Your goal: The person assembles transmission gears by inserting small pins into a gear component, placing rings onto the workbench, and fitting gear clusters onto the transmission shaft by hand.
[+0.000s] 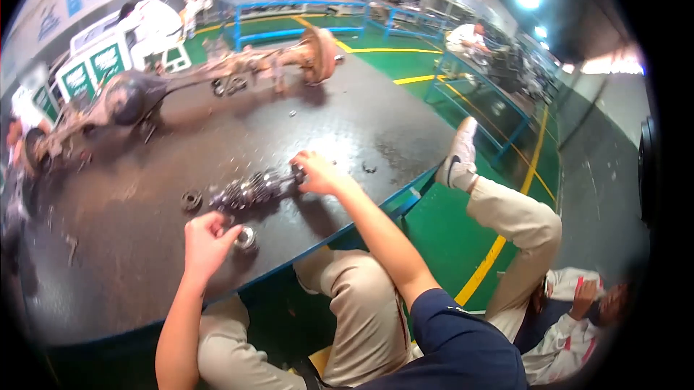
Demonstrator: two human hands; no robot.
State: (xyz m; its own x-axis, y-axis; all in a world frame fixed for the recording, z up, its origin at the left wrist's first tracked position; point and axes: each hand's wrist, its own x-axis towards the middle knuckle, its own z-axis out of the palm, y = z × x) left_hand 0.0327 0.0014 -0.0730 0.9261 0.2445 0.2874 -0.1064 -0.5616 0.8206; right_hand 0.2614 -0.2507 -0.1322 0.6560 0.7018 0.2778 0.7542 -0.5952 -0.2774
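Note:
A gear shaft [253,189] with several toothed gears lies across the dark tabletop. My right hand [316,172] is closed on its far right end, fingers and thumb around a dark ring there. Near the shaft's left end is my left hand [206,243], with curled fingers and the thumb pointing right. Whatever sits between those fingers is hidden or too small to make out. Just right of that thumb a shiny metal bearing ring [246,237] rests on the table. A dark gear ring [191,200] lies left of the shaft.
A rusty axle [217,70] spans the back of the table [137,253]. A small broken ring [369,167] lies at the right. Beside the table, a person's shoe [460,153] and leg extend, and another person [571,325] sits lower right. Blue workbenches [296,4] stand beyond.

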